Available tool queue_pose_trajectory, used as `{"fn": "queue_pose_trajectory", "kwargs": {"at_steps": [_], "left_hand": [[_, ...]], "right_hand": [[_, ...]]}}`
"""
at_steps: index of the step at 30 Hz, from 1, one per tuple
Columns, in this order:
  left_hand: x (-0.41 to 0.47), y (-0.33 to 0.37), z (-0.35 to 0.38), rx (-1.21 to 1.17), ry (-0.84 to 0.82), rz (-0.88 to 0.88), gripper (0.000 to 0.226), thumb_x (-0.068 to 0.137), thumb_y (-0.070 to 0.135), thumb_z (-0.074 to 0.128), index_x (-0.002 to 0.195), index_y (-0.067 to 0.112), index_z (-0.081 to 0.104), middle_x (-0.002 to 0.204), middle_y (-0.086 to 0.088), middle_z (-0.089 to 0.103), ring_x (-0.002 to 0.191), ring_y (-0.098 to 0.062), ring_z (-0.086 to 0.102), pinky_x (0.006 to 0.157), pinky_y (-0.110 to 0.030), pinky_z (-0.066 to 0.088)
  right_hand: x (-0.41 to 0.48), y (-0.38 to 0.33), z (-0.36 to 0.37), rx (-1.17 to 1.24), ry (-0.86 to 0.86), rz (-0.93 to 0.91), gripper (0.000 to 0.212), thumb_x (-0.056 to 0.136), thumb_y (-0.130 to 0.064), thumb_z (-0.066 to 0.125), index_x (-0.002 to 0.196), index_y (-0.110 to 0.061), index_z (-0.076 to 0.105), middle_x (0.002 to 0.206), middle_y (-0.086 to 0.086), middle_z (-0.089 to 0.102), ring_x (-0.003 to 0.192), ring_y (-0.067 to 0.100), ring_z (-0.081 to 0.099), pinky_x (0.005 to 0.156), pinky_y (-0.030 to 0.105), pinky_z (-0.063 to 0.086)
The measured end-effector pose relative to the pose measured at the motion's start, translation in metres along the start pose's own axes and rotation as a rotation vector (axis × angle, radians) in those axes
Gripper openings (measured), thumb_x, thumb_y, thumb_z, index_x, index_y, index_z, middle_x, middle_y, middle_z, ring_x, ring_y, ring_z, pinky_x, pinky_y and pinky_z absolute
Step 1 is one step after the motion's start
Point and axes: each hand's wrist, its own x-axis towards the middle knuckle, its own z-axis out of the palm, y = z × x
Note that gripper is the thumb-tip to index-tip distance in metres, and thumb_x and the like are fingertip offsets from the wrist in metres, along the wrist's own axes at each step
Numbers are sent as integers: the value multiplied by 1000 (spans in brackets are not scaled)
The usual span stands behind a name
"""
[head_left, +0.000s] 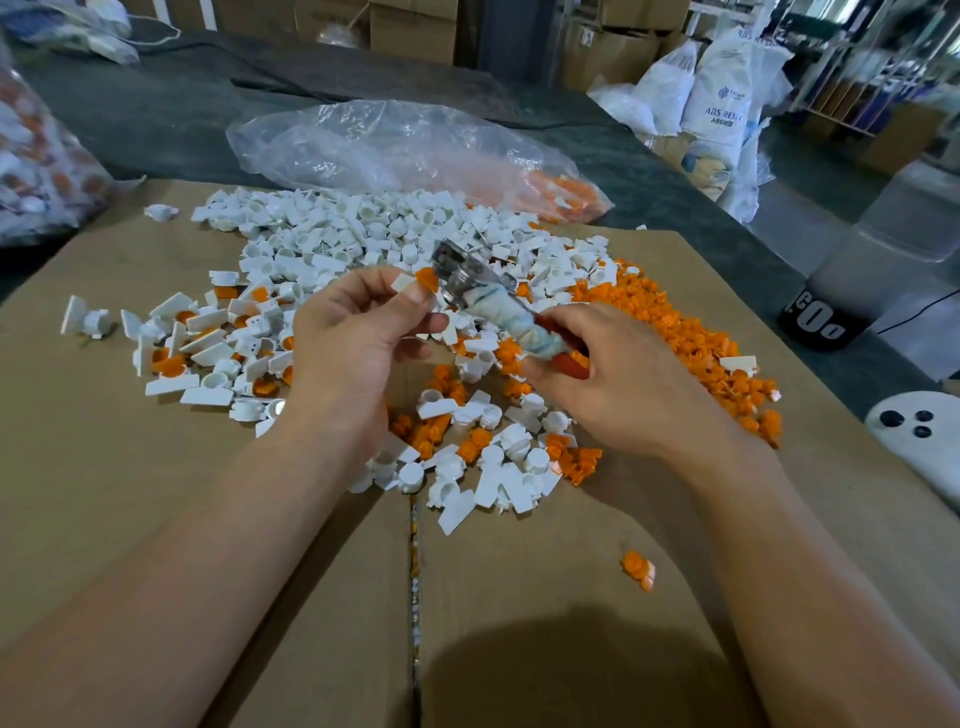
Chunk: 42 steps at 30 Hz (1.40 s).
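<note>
Two-handed above the cardboard (156, 519): pinches a white-and-orange part (415, 281) in left hand (358, 332) fingertips, curls right hand (623, 374) fingers round the rag-wrapped handle of the tool (493, 299)

— What's on the counter (156, 119)?
— A dark grey cover, with flat brown cardboard (130, 467) laid over the near part.
— And on the cardboard?
— A heap of white plastic parts (363, 228) from the centre towards twelve o'clock. Orange pieces (675, 332) spread towards three, with one stray orange piece (638, 569) at five.
— Beyond it?
— A crumpled clear bag (395, 145) at twelve and a filled bag (36, 171) at ten.
</note>
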Motion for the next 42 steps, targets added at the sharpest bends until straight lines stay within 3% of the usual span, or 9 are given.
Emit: {"fn": "queue_pose_trajectory", "kwargs": {"at_steps": [6, 11, 14, 22, 28, 42], "left_hand": [[0, -2, 0, 10, 4, 24, 20, 86, -1, 57, 73, 14, 60, 61, 6, 64, 59, -10, 64, 47, -17, 46], [1, -2, 0, 6, 12, 31, 19, 85, -1, 58, 74, 14, 59, 60, 6, 63, 58, -9, 64, 45, -16, 44], [1, -2, -1, 6, 9, 31, 19, 85, -1, 57, 74, 14, 58, 58, 7, 63, 56, -9, 63, 46, -16, 46], [0, -1, 0, -4, -19, 13, 19, 85, -2, 56, 74, 13, 58, 58, 7, 63, 57, -9, 64, 46, -16, 46], [-1, -3, 0, -10, -1, -18, 22, 86, -4, 54, 72, 12, 57, 56, 7, 62, 54, -7, 63, 46, -16, 46], [-3, 0, 0, -19, 64, -101, 23, 87, -5, 53, 71, 11, 57, 64, -2, 61, 53, -7, 63, 43, -16, 45]], "right_hand": [[0, 0, 1, -6, -20, 11, 41, 86, -47, 49, 117, -20, 52, 98, -3, 50, 87, 12, 44, 68, 28, 34], [1, 2, 4, 0, -76, 3, 41, 86, -49, 48, 116, -22, 51, 100, -3, 51, 87, 10, 42, 64, 14, 31], [1, 2, 5, 10, -96, -3, 39, 86, -49, 48, 114, -22, 51, 96, -6, 49, 80, 5, 41, 61, 13, 28], [-2, -2, 2, 29, -128, -33, 18, 89, -42, 49, 87, -24, 47, 71, -13, 44, 63, 3, 40, 54, 9, 31], [-3, -5, 6, 28, -142, -14, 24, 89, -43, 50, 73, -30, 38, 66, -12, 44, 60, 6, 43, 50, 22, 29], [-2, -12, 10, 3, -128, 27, 27, 90, -40, 52, 71, -28, 38, 66, -8, 45, 59, 8, 42, 49, 25, 27]]}}
